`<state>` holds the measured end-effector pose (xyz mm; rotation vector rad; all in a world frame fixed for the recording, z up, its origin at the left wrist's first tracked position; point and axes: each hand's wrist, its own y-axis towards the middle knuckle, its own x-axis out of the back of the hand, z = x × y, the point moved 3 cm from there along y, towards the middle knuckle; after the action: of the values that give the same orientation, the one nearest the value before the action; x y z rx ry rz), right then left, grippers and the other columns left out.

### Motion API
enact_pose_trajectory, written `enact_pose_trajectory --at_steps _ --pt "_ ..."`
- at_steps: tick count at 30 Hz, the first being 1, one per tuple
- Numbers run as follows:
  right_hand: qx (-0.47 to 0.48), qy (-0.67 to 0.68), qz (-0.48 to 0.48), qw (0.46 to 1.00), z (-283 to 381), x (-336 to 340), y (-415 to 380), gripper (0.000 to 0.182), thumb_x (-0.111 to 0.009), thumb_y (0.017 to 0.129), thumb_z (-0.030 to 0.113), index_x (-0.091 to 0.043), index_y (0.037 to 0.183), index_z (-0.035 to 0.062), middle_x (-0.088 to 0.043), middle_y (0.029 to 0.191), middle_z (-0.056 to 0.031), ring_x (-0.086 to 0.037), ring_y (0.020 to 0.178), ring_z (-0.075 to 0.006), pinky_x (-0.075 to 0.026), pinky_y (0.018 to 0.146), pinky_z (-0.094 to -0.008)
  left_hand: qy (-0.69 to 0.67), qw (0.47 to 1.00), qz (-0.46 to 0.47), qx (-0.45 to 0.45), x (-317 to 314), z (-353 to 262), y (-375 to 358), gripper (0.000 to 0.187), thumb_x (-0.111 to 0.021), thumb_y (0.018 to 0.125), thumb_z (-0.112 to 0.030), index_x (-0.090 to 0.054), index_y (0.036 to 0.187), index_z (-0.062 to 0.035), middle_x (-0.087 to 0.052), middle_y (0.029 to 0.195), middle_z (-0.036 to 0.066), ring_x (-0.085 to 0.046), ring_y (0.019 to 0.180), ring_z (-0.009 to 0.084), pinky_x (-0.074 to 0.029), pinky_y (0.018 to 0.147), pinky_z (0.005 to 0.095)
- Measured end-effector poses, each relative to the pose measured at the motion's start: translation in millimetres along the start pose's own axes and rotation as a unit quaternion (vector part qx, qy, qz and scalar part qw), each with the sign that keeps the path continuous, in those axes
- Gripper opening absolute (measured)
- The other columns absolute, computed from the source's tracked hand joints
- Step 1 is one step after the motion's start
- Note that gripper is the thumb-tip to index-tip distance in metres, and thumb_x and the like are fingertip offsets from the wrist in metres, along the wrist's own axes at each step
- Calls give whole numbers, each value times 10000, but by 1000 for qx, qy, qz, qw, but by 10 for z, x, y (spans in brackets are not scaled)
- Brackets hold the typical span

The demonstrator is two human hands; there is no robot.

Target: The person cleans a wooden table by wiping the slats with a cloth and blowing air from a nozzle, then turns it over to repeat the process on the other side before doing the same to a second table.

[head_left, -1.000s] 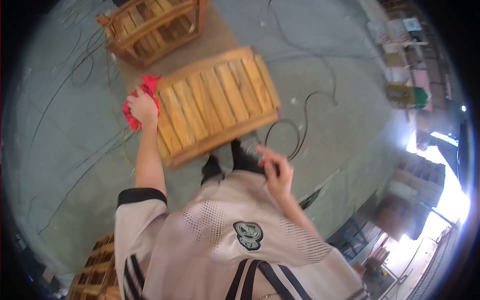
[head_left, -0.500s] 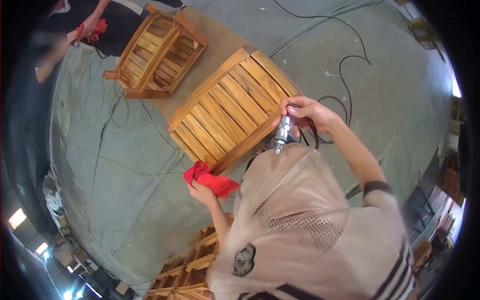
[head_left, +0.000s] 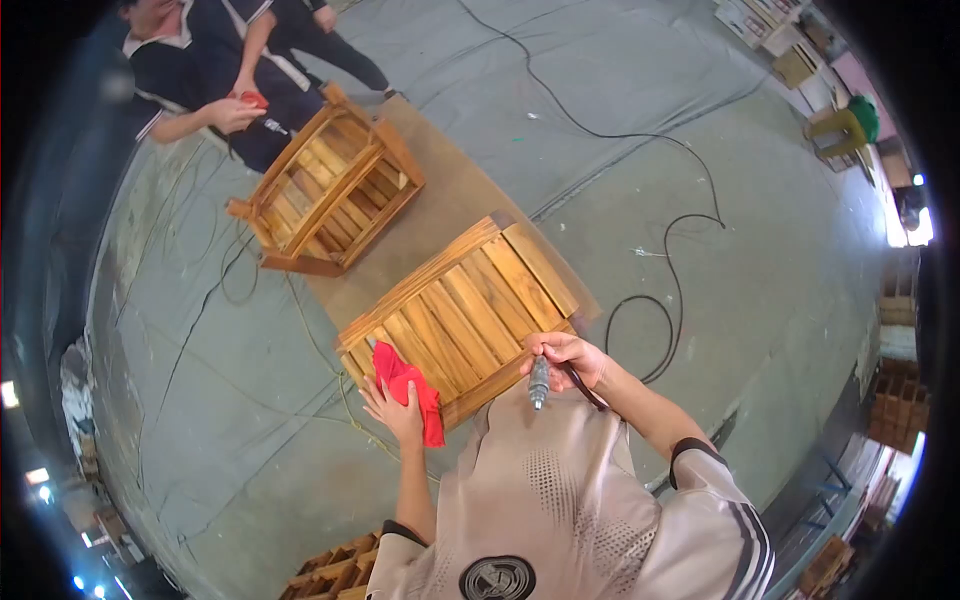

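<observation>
My left hand (head_left: 402,415) has the red cloth (head_left: 410,388) between its thumb and spread fingers, at the near left corner of a slatted wooden panel (head_left: 455,325). The cloth lies against the slats and hangs over the edge. In my right hand (head_left: 572,358), close to my shirt front, is a metal air-hose nozzle (head_left: 539,383) with its tip pointing down towards me. A dark hose runs from that hand to the floor on the right. The panel rests on a brown board (head_left: 420,215).
Beyond the panel a slatted wooden chair-like piece (head_left: 330,185) stands on the same board. A person (head_left: 215,85) there holds something red; another person's legs show behind. The dark hose (head_left: 680,290) loops across the floor. Wooden crates (head_left: 335,570) stand at lower left.
My left hand has brought the red cloth from beside the panel onto its slats. My right hand with the nozzle is lower and nearer my body. The view has tilted up, showing more of the other person.
</observation>
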<state>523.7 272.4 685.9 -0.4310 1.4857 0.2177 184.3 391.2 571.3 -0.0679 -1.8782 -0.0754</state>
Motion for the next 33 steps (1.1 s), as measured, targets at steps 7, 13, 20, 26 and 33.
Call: enact_pose_trajectory --at_steps 7,13,20,26,33 --pt "113 -54 -66 990 328 152 -647 173 -634 922 168 -525 999 59 -657 1126 -247 -692 720 -231 -595 596 -317 -143 987 -7 -72 -380 -1245 85 630 -659 877 -268 -458 1391 36 -440 1442 260 -347 1383 437 -245 1169 468" --pt "144 -163 -246 944 331 227 -1119 138 -585 959 158 -523 995 39 -642 1149 -269 -706 762 -282 -601 665 -336 -114 945 15 -308 -541 -2512 312 577 -760 771 -328 -602 1273 -91 -455 1361 189 -407 1269 392 -321 1090 474" --pt "411 -280 -537 682 242 364 -1317 81 -431 1032 96 -460 1070 31 -503 1403 -193 -700 955 -247 -594 710 -305 -42 956 0 -290 -905 -3306 1661 359 -740 794 -318 -672 1069 -96 -535 1056 142 -508 1014 330 -425 876 442" --pt "326 -400 -505 692 8 185 -1406 79 -440 1011 62 -473 1058 7 -569 1340 -190 -693 638 -174 -502 469 -241 -152 881 146 -425 -767 -3083 255 355 -756 741 -277 -658 1022 -84 -550 958 135 -582 864 320 -501 731 432" --pt "316 -447 -476 688 -129 -201 -1252 57 -469 985 44 -490 1032 22 -602 1333 -129 -626 545 -105 -426 440 -216 -81 894 172 -407 -716 -3173 730 340 -714 809 -317 -647 1048 -83 -564 1003 150 -610 945 330 -542 719 441"
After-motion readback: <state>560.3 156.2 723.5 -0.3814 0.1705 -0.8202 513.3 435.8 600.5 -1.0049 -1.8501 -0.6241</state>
